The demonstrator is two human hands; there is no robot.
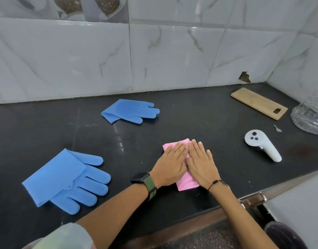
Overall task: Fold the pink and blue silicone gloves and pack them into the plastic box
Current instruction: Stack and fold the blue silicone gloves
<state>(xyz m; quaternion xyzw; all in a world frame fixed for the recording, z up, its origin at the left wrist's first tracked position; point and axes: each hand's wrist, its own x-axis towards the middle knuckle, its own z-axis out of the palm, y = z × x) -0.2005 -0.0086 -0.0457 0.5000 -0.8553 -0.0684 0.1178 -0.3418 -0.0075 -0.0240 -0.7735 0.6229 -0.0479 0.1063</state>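
A folded pink glove (187, 185) lies on the black counter near the front edge. My left hand (169, 164) and my right hand (201, 163) rest flat on it side by side, fingers straight, pressing it down and covering most of it. One blue glove (64, 178) lies at the front left with its cuff folded over the palm. A second blue glove (130, 110) lies farther back, near the wall, also with its cuff folded. The clear plastic box (310, 117) is partly in view at the right edge.
A white hand controller (260, 145) lies to the right of my hands, a small key (277, 128) behind it. A wooden cutting board (258, 103) sits at the back right by the tiled wall. The counter's front edge runs close below my wrists.
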